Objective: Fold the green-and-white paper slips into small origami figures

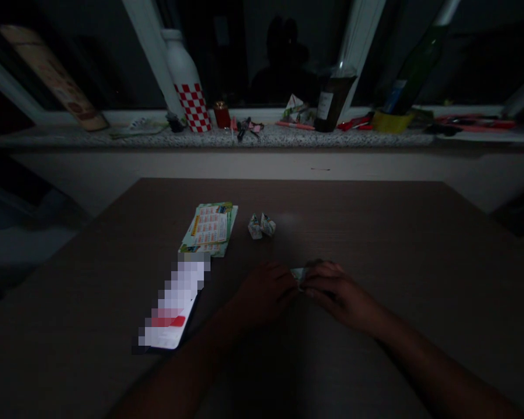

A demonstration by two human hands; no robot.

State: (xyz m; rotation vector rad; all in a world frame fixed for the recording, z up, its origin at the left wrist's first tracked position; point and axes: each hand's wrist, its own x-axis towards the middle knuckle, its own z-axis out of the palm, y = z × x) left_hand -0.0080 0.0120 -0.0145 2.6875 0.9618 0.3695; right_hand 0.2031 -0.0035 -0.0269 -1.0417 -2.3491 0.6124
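Observation:
A small folded piece of paper [298, 274], light green and white, lies low over the table between my two hands. My left hand [268, 291] is closed on its left side, the fingertips at the paper's edge. From the right, my right hand [334, 288] pinches the other side with thumb and fingers. Most of the paper is hidden behind the fingers, and the scene is dim. Just beyond my left hand stands a folded paper figure [262, 226] with printed colours and two raised points.
Left of the hands, a stack of printed leaflets [209, 227] lies above a lit phone [172, 308], its screen partly blurred. Behind the brown table [367, 215], the granite sill [271, 138] holds a checkered bottle [190, 87], a dark cup [332, 102] and a green bottle [419, 67].

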